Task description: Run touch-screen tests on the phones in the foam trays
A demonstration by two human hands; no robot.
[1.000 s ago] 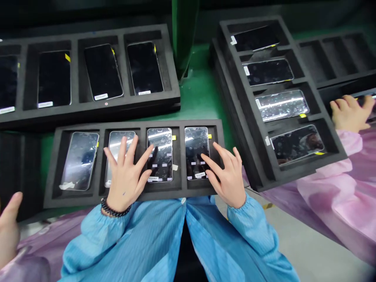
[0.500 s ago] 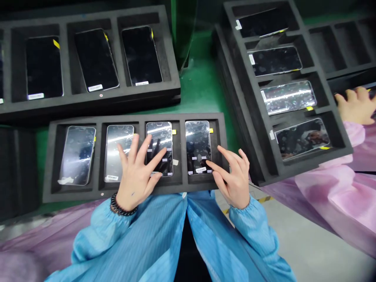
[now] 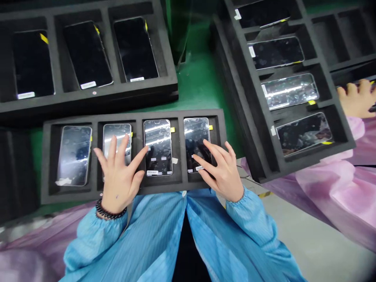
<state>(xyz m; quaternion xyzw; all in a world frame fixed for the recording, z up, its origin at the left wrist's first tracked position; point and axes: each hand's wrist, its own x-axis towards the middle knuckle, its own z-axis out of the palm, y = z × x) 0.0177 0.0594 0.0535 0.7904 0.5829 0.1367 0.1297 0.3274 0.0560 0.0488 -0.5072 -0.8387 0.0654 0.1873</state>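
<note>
In front of me a black foam tray (image 3: 180,152) holds a row of smartphones, one in each compartment. Spread wide, my left hand (image 3: 119,176) is over the second phone (image 3: 107,131) from the left and hides much of it; its index finger reaches the left edge of the third phone (image 3: 158,141). Small pale patches show on the third phone's dark screen. My right hand (image 3: 225,174), fingers apart, has its fingertips at the screen of the rightmost phone (image 3: 195,135). Neither hand grips anything. At the far left lies another phone (image 3: 75,154), untouched.
Up to the left stands a foam tray (image 3: 88,96) with dark phones. On the right, stacked foam trays (image 3: 305,168) hold several phones. A co-worker's hand (image 3: 358,98) and pink sleeve (image 3: 357,127) are beyond them. The tabletop (image 3: 196,86) is green.
My left hand has moved left, off most of the third phone and onto the second. My right hand has moved left, further over the rightmost phone. The view has shifted slightly.
</note>
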